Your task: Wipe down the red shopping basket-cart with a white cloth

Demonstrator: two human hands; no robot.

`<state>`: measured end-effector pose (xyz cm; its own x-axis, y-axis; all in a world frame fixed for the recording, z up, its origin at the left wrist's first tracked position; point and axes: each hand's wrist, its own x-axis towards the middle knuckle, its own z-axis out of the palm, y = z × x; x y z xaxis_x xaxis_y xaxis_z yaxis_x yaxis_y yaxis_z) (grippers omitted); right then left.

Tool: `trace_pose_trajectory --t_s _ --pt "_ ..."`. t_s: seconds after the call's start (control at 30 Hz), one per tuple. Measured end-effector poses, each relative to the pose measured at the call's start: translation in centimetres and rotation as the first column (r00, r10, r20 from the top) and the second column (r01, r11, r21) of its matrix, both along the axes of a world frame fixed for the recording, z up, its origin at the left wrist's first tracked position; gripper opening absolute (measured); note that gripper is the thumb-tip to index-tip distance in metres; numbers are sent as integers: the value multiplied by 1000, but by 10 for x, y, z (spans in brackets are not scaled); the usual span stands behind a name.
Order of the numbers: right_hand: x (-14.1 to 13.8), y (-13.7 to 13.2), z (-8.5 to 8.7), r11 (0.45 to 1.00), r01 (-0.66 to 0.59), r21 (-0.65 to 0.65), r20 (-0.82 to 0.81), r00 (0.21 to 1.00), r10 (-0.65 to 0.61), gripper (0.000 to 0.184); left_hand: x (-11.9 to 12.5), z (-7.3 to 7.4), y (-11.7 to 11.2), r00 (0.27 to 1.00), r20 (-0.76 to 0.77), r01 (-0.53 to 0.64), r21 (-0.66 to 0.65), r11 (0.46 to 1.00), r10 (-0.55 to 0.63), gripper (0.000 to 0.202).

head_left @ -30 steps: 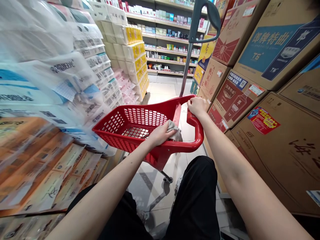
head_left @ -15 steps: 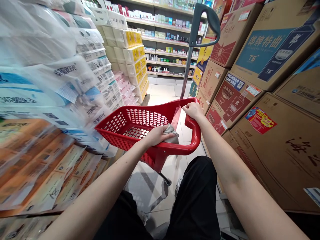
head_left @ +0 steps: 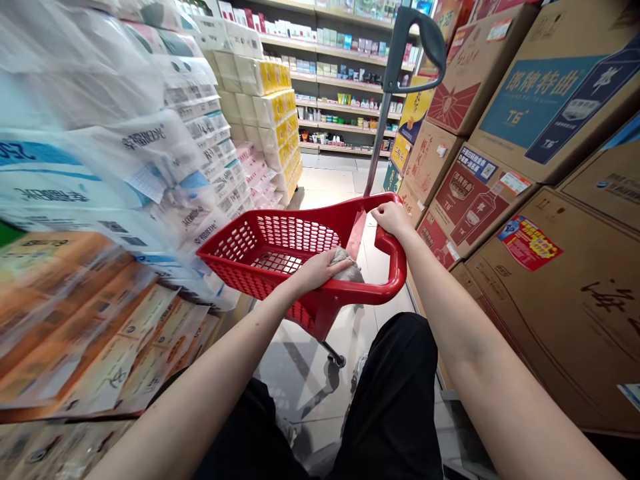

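Note:
A red plastic shopping basket point(head_left: 250, 243) on wheels stands tilted in front of me in a shop aisle. Its grey pull handle point(head_left: 415, 40) rises at the far side. My left hand point(head_left: 320, 270) is closed on a crumpled grey cloth point(head_left: 345, 267) and presses it against the inside of the basket's near rim. My right hand point(head_left: 393, 217) is wrapped round the red rim at the right corner. The basket's mesh floor is bare.
Wrapped tissue packs point(head_left: 125, 173) are stacked high on the left. Brown cartons point(head_left: 550, 200) form a wall on the right. Shelves of small goods point(head_left: 340, 87) stand at the aisle's far end. Pale floor tiles point(head_left: 325, 180) lie between. My black trouser legs point(head_left: 390, 400) are below.
The left hand with the cloth has shifted slightly along the near rim. The basket and my view have wobbled a little; the right hand keeps its hold.

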<state>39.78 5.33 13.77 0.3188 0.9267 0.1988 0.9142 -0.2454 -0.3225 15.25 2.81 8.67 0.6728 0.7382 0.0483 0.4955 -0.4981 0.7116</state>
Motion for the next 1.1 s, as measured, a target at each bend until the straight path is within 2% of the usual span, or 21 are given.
trace_pose_trajectory --t_s 0.1,0.23,0.3,0.4,0.5,0.57,0.7,0.77,0.9,1.0,1.1 --pt "-5 -3 2 999 39 17 28 999 -39 34 1 -3 -1 997 -7 -82 51 995 82 48" --pt "-14 -7 3 961 250 121 65 964 -259 41 2 -5 0 995 16 -102 49 994 101 45" --pt "-18 -9 3 943 323 81 24 945 -326 45 2 -6 0 993 16 -121 40 992 121 44" --pt "-20 -12 4 945 323 -44 -12 946 -323 55 1 -6 -2 992 7 -125 27 992 125 44" --pt "-20 -18 7 955 263 -138 2 964 -266 77 -1 -4 -6 992 8 -123 27 992 123 45" --pt "-19 -21 9 960 215 -177 12 976 -216 84 -1 -2 -7 994 12 -110 24 994 109 44" --pt "-18 -21 9 959 218 -181 14 976 -219 77 2 1 -5 1000 11 2 -40 999 -2 44" --pt "-20 -16 8 949 259 -178 7 965 -262 70 7 2 -3 998 -57 13 -3 1000 -13 42" --pt "-28 -5 10 922 326 -208 6 943 -332 64 19 4 -1 979 -178 -75 116 990 95 35" --pt "-34 -2 12 913 351 -208 9 934 -357 64 25 4 1 973 -160 -139 154 978 164 33" --pt "-39 -6 12 916 343 -207 13 937 -348 68 26 1 5 974 -132 -157 177 972 182 32"
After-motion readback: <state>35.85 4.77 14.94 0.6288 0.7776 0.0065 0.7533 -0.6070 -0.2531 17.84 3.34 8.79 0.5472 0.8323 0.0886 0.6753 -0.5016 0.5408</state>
